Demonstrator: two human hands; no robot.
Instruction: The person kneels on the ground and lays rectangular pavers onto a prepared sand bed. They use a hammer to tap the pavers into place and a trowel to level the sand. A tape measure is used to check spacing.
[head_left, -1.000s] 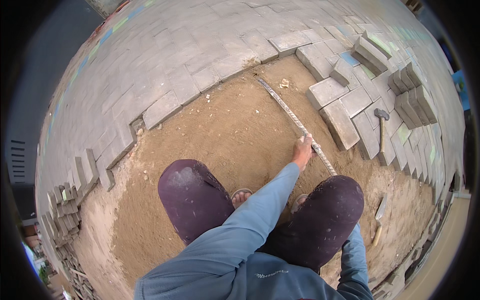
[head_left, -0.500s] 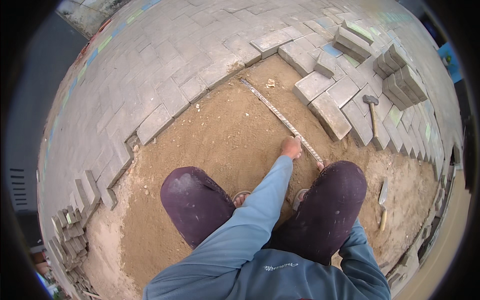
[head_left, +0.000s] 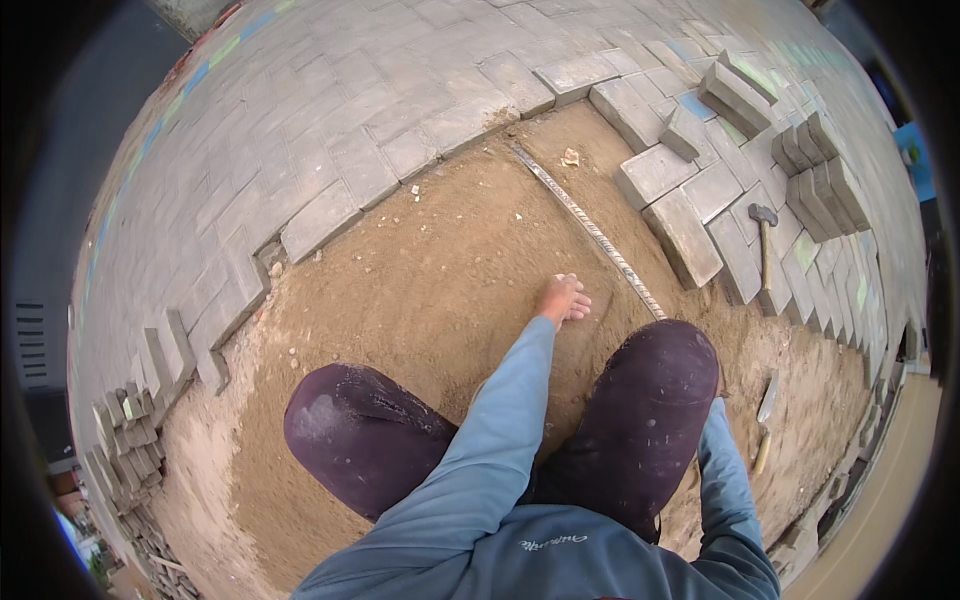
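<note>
I kneel on a bed of brown sand (head_left: 430, 280), both knees in dark trousers. My left hand (head_left: 565, 298) reaches forward between the knees and lies flat on the sand, fingers apart, holding nothing. Its fingertips are a short way left of a long ribbed steel rod (head_left: 590, 225) that lies diagonally on the sand. My right arm in a blue sleeve (head_left: 728, 480) drops down beside the right knee, and its hand is hidden.
Laid grey pavers (head_left: 350, 120) border the sand on the far side. Loose pavers (head_left: 680, 235) and a hammer (head_left: 765, 240) lie to the right, with stacked blocks (head_left: 815, 170) beyond. A trowel (head_left: 765, 420) lies by my right knee. More blocks (head_left: 130, 440) stand on edge at the left.
My left hand has come off the steel rod, moved slightly left and now rests flat on the sand. My head has tilted, shifting the view.
</note>
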